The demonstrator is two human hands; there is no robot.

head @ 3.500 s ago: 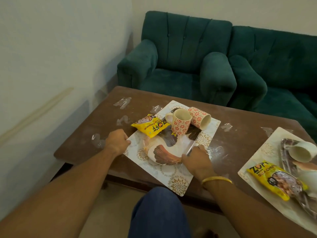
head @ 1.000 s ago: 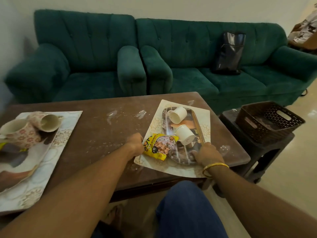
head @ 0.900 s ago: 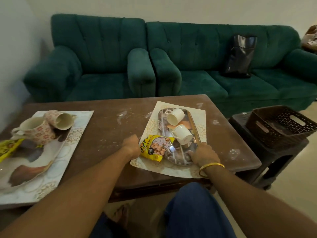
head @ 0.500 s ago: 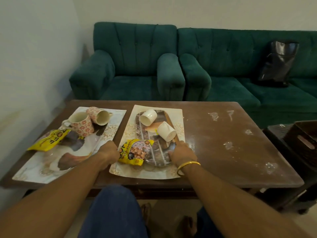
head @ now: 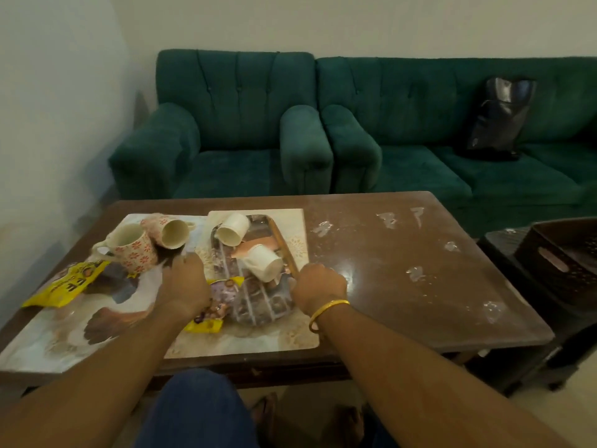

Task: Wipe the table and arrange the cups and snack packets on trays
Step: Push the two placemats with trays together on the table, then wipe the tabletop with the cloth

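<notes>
2 hands (head: 248,287) flank the tray (head: 255,286) holding 2 white cups (head: 248,247)

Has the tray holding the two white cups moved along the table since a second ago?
Yes. The tray with white cups has slid left along the table, from the basket end to beside the floral-cup tray.

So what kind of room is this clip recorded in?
Most likely a home living room or a small lounge: a green tufted sofa and matching armchair stand behind a low wooden coffee table laid with cups and snack packets.
</notes>
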